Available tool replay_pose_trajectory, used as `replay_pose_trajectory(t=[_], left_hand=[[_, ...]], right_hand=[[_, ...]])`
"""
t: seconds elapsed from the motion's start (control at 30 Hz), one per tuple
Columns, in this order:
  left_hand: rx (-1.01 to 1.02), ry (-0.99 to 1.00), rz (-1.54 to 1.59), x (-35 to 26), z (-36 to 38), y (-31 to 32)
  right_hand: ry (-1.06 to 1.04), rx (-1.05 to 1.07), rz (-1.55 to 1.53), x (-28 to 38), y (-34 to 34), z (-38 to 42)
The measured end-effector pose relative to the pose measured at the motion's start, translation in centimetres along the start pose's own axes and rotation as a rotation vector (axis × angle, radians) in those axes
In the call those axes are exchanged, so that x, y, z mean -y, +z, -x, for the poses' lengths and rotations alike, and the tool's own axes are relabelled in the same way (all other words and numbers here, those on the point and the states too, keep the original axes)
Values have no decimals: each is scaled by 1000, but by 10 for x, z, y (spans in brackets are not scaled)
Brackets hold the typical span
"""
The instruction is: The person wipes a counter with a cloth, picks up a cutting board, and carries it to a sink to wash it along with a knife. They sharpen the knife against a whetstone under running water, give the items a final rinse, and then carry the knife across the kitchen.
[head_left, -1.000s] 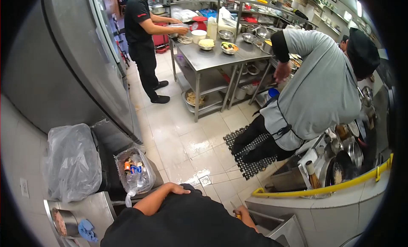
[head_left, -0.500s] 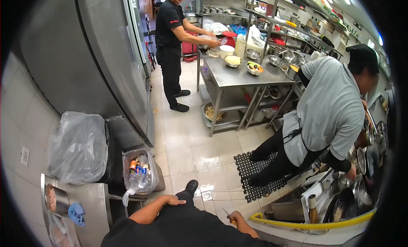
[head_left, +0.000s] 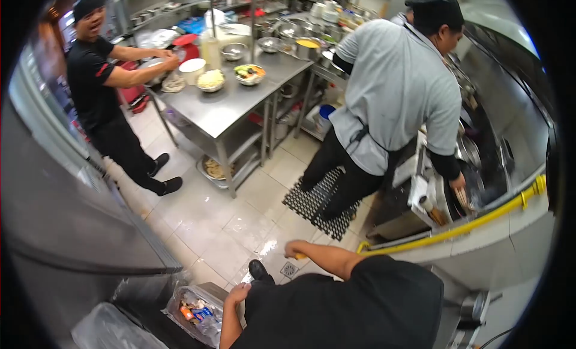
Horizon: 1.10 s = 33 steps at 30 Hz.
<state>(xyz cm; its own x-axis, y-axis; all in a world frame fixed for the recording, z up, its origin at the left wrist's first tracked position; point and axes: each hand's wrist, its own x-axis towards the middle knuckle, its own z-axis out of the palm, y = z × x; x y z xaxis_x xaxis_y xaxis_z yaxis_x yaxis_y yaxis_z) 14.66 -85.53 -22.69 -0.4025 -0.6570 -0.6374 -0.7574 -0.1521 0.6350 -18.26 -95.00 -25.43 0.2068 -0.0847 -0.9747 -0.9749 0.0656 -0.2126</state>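
My right hand (head_left: 295,249) is closed round a knife, whose yellow-orange handle (head_left: 300,256) shows below the fingers; its blade cannot be made out. The arm reaches forward over the tiled floor, above a floor drain (head_left: 289,270). My left hand (head_left: 239,293) rests by my left thigh, just right of a lined bin (head_left: 211,289) with cans and wrappers in it. Nothing is seen in this hand, which looks loosely open. My black shoe (head_left: 260,271) stands between the two hands.
A co-worker in grey (head_left: 396,91) stands on a black mat (head_left: 300,203) at the stove. Another in black (head_left: 90,85) stands left of a steel table (head_left: 216,118) bearing bowls of food. A yellow pipe (head_left: 468,227) edges the right counter. Tall steel doors (head_left: 72,211) rise at left.
The view has swung right and tilted. My right hand has reached forward and the knife's blade no longer shows. The co-worker in black still holds both arms out over the table.
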Motion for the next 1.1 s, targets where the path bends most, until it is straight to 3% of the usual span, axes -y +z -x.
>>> replay_pose_trajectory(t=[0.03,0.07,0.13,0.2,0.23,0.3,0.33,0.4,0.43,0.7,0.8,0.87,0.97,1.1], left_hand=[[10,-19,47,-17,3,-21],[8,-45,104,-34,6,-42],[-74,20,14,-5,-25,-49],[-38,-24,-12,-19,-24,-79],[-91,4,-36,-8,-28,-81],[-134,26,-20,-9,-33,-95],[-117,23,17,-22,-27,-109],[-200,44,120,-43,-13,-130],[-241,89,213,-50,-10,-136],[-532,178,452,-76,-26,-182],[-714,210,482,-76,-53,-209],[-782,207,365,-54,-86,-226],[-907,58,333,-70,-93,-267],[-1167,47,222,-59,-117,-309]], right_hand=[[-9,5,-2,6,-12,-13],[35,-152,-157,21,-23,7],[-56,-204,-264,22,-35,-45],[-45,-285,-467,73,-56,35],[-76,-252,-403,83,-62,22],[-13,7,-653,99,-89,-3],[-29,13,-604,112,-99,-5],[-92,1,-882,136,-112,-10],[-127,25,-830,140,-122,-39],[-115,119,-914,242,-186,-36],[-187,184,-864,259,-218,-99],[-166,177,-785,288,-241,-51],[-147,157,-844,321,-279,-55],[-102,153,-739,365,-322,-63]])
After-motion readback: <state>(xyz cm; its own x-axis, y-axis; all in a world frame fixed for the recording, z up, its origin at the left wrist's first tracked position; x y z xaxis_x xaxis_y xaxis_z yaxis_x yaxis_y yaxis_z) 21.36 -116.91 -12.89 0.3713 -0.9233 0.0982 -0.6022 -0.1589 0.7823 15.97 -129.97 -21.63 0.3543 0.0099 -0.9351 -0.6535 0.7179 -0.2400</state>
